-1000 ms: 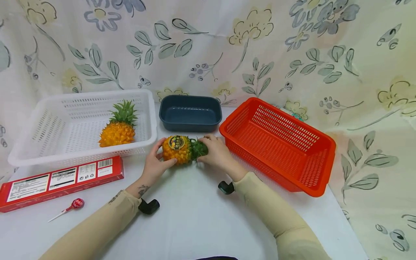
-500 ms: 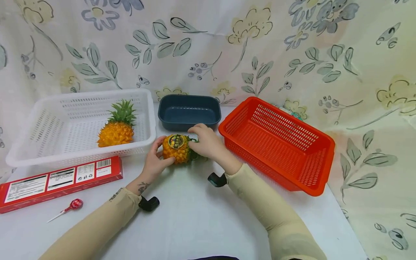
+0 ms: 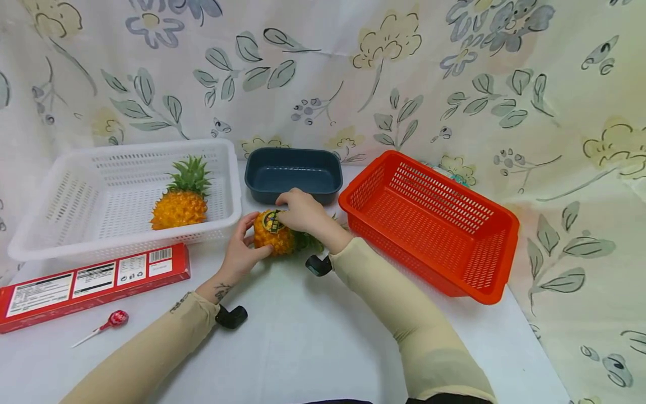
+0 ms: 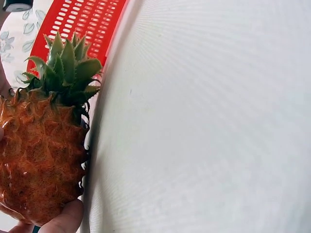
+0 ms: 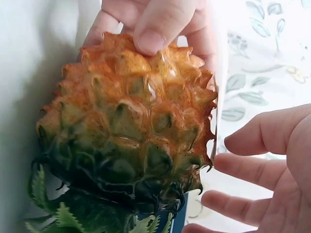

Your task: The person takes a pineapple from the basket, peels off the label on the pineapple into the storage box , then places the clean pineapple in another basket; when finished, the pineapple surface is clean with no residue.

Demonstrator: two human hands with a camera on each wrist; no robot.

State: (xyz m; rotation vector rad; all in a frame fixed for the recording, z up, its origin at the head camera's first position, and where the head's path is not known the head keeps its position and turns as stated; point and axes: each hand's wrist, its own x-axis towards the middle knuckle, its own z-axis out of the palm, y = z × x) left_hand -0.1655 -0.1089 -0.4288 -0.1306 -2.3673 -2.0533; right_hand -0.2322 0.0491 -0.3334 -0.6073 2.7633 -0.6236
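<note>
An orange pineapple (image 3: 272,241) with a round dark-and-gold sticker (image 3: 273,221) on its upper side lies on the white table, its green crown pointing right. My left hand (image 3: 239,252) grips its base, the thumb on the near side and the fingers on the far side. My right hand (image 3: 304,213) is over the crown end, its fingertips at the sticker and partly covering it. In the right wrist view, the thumb and fingers of my right hand (image 5: 272,174) are spread apart beside the fruit. Whether they touch the sticker is hidden there.
Behind stands a dark blue rectangular dish (image 3: 294,175). A white basket (image 3: 121,185) at left holds another pineapple (image 3: 181,196). A red basket (image 3: 434,224) stands at right. A long red box (image 3: 96,283) and a lollipop (image 3: 113,321) lie at front left.
My right hand has left the crown and moved left along the pineapple to the sticker. My left hand has kept its grip, and the pineapple has hardly moved.
</note>
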